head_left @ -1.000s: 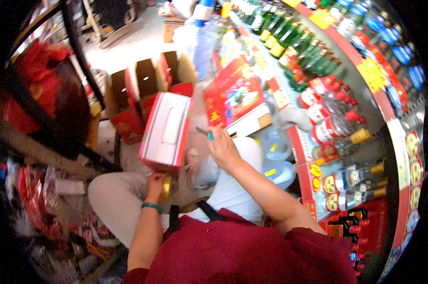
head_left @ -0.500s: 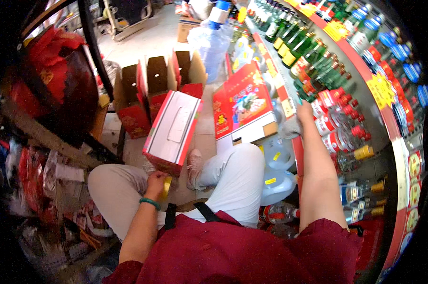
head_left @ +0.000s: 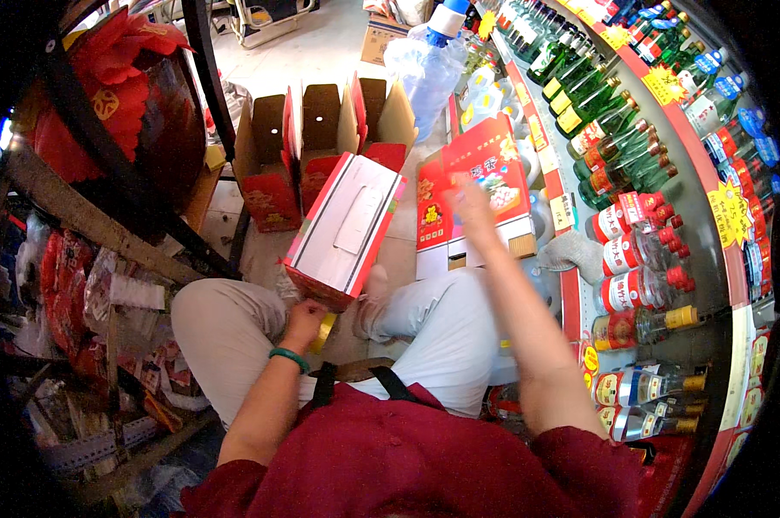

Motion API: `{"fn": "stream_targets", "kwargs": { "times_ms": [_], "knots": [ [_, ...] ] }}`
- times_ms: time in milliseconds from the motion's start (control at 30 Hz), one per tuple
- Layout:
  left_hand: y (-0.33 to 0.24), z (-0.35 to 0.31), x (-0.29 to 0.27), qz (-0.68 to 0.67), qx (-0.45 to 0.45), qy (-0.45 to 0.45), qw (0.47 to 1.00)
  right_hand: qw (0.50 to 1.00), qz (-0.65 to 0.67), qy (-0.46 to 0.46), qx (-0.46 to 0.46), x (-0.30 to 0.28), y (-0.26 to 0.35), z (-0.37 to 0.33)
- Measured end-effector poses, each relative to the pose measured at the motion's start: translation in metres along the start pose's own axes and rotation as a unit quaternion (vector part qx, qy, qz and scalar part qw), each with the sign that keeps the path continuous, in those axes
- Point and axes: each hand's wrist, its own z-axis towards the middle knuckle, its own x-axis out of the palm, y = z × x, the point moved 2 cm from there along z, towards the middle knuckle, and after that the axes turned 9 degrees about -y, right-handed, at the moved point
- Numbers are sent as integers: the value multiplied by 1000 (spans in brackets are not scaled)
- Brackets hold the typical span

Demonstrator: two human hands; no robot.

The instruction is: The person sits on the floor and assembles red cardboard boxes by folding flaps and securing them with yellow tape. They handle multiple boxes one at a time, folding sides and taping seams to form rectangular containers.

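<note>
Between my knees stands a closed red-and-white carton (head_left: 342, 233) with a handle cut-out outline on its white top. My left hand (head_left: 303, 324), a green bangle on its wrist, is closed at the carton's near lower edge. Its fingers hold a flat yellow thing (head_left: 324, 331), partly hidden, whose kind I cannot make out. Smeared by motion, my right hand (head_left: 476, 216) is over a flattened red printed carton (head_left: 446, 194) to the right; its fingers do not show clearly.
Several open-topped red cartons (head_left: 269, 194) stand ahead. A grey cloth or glove (head_left: 571, 255) lies on the shelf edge at right, beside rows of bottles (head_left: 623, 220). A wrapped water bottle (head_left: 424, 73) stands beyond. At left are a dark jar (head_left: 165, 129) and metal frame (head_left: 204, 78).
My right hand has moved left from the shelf edge by the grey cloth to over the flattened carton. My left hand stays at the closed carton's near edge.
</note>
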Motion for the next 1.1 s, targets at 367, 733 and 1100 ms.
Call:
{"fn": "stream_targets", "kwargs": {
  "times_ms": [367, 733, 1100],
  "knots": [
    [0, -8, 0, -7, -1, 23, 1000, 970, -131, 181, -92, 124, 104, -57],
    [-15, -14, -5, 29, 21, 9, 999, 962, -201, 146, -117, 130, 120, -50],
    [-16, -10, 11, 16, -8, 48, 999, 991, -89, 38, -90, 165, 95, 12]
  ]
}}
